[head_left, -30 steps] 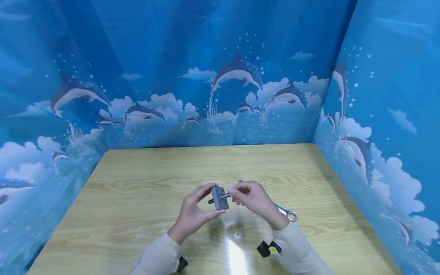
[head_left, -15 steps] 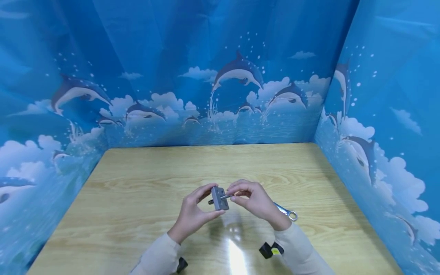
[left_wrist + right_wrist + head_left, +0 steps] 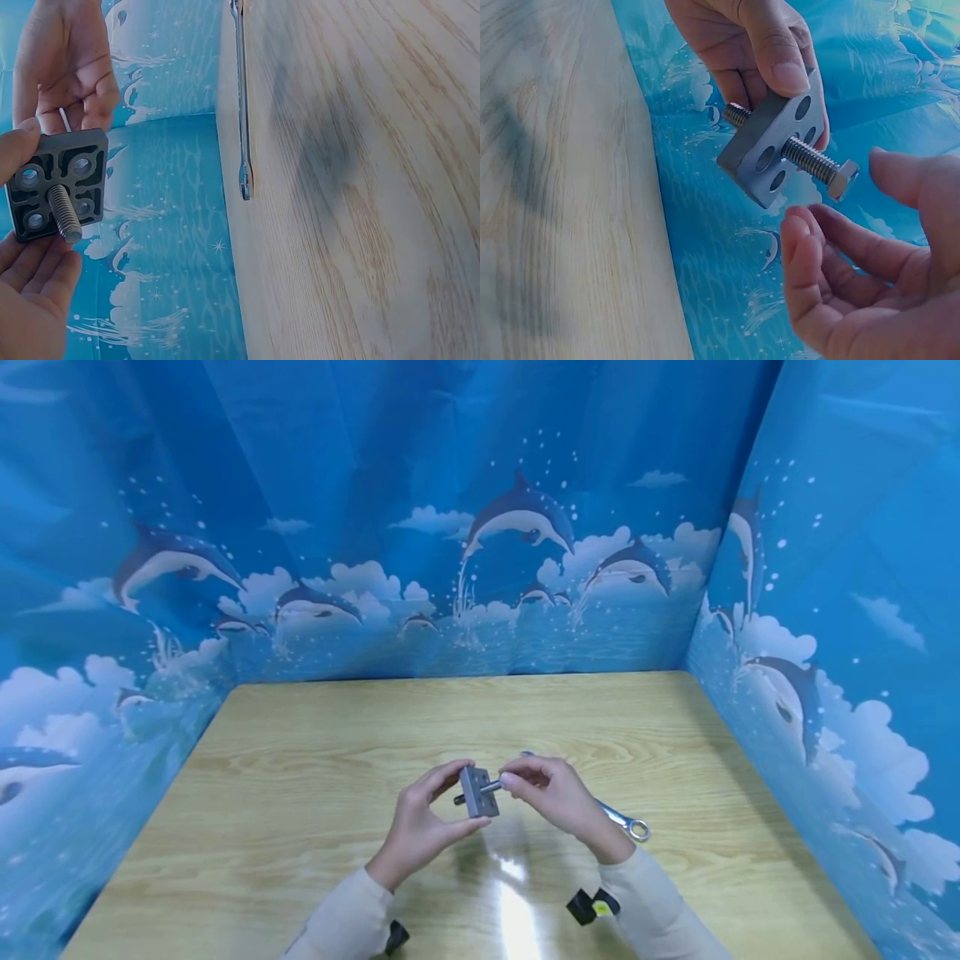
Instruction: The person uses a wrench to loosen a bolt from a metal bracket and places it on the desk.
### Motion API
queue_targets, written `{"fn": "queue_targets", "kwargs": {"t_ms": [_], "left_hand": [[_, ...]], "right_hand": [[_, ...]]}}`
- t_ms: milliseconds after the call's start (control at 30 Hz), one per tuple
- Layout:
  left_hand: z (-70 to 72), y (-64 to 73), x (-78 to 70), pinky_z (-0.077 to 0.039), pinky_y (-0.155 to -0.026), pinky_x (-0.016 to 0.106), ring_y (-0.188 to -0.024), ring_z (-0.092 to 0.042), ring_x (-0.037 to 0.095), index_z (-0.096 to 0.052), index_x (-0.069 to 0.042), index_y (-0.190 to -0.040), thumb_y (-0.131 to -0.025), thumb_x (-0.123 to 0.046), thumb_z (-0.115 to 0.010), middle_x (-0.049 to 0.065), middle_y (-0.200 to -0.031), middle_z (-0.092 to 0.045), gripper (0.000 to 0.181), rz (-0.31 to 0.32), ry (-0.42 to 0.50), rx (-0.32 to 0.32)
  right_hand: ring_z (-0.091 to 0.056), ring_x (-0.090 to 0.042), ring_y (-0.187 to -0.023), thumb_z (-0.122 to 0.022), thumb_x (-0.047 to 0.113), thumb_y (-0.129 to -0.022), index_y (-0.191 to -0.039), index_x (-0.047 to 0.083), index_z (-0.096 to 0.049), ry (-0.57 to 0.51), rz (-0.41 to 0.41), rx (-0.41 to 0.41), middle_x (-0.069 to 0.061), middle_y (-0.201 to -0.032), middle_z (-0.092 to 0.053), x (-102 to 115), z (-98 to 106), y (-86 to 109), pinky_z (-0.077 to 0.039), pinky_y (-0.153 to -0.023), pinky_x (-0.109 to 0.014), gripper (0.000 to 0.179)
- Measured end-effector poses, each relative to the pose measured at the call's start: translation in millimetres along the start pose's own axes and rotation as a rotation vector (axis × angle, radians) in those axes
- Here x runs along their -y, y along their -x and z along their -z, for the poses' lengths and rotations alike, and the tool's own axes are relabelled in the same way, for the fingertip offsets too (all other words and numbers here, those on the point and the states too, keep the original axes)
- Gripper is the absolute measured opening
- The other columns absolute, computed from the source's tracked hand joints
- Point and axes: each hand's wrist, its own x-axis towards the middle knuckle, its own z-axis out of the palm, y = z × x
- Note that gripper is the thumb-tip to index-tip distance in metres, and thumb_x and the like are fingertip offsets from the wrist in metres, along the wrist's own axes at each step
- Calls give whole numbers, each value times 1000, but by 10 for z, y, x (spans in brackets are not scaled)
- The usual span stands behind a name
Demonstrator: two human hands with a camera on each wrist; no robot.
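So on my feed the right hand point(image 3: 553, 789) isn't grasping anything: thumb and fingers sit loosely bent around the hex head point(image 3: 844, 181) of the bolt point(image 3: 810, 160), and the right wrist view shows a gap between them and it. The left hand point(image 3: 422, 818) has a proper pinch, thumb on one edge of the grey plate point(image 3: 784, 124), fingers on the opposite one. The bolt runs through the plate's middle hole, head toward the right hand, threaded tip poking out the far side; can't tell if the hole itself is threaded. I read this as turning the bolt by hand. I'd leave the left pinch on the edges so the tip stays free, set thumb and fingertips square on the flats, and go with short twists and re-grips. Pushing sideways would probably rock the plate. It's held tilted in mid-air, just below the middle of the head view, over the wood table point(image 3: 337, 743). A wrench point(image 3: 243, 97) lies there, lower right of the plate in that view and partly hidden by the right arm, and the dolphin curtain point(image 3: 405, 460) fills the top of the frame
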Motion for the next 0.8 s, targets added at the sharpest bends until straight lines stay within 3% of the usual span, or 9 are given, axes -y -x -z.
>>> {"fn": "queue_targets", "kwargs": {"t_ms": [133,233,433,800], "left_hand": [[3,3,13,-48,-102,32,-117,-59,21,-55,-11,-131,-63,-14,-89,8,-128,-61,76,-31,-25,13],[0,6,12,-48,-102,31,-118,-58,19,-55,-12,-131,-62,-13,-89,8,-128,-61,77,-40,-35,22],[-3,13,5,-48,-101,31,-118,-58,20,-55,-12,-131,-62,-13,-89,10,-128,-61,77,-36,-28,26],[1,19,13,-47,-103,32,-118,-58,19,-55,-14,-131,-62,-14,-89,8,-128,-61,77,-16,-18,20]], "right_hand": [[-61,-19,-72,-61,34,-94,-101,2,-71,11,-36,10,-6,-79,-66,-13,-8,-5,-55,-63,-29,34],[-60,-19,-68,-64,34,-92,-97,3,-72,6,-40,-1,-4,-74,-66,-8,-19,-4,-53,-59,-26,32],[-61,-18,-71,-70,27,-88,-102,3,-70,-7,-56,-7,-7,-82,-68,8,-27,-1,-57,-62,-26,28],[-61,-17,-83,-69,1,-84,-110,4,-68,31,75,5,-7,-95,-67,17,-12,24,-58,-72,-25,26]]}}
